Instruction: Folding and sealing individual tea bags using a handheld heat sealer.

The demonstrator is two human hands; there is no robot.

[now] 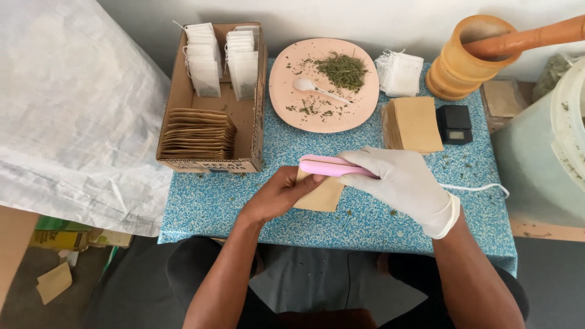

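My left hand (pixel 277 196), bare, holds a small brown paper pouch (pixel 323 198) flat near the front of the blue speckled table (pixel 213 198). My right hand (pixel 405 183) wears a white glove and grips a pink hand-held sealer (pixel 326 166), which is clamped across the pouch's top edge. A white cord (pixel 481 187) runs from the sealer to the right.
Behind sit a pink plate (pixel 289 67) with dried green herbs and a white spoon (pixel 308 86), a cardboard box (pixel 183 97) of white tea bags and brown pouches, a stack of brown pouches (pixel 417 123), white bags (pixel 400 73), a small black scale (pixel 454 123), a wooden mortar (pixel 454 70) with pestle.
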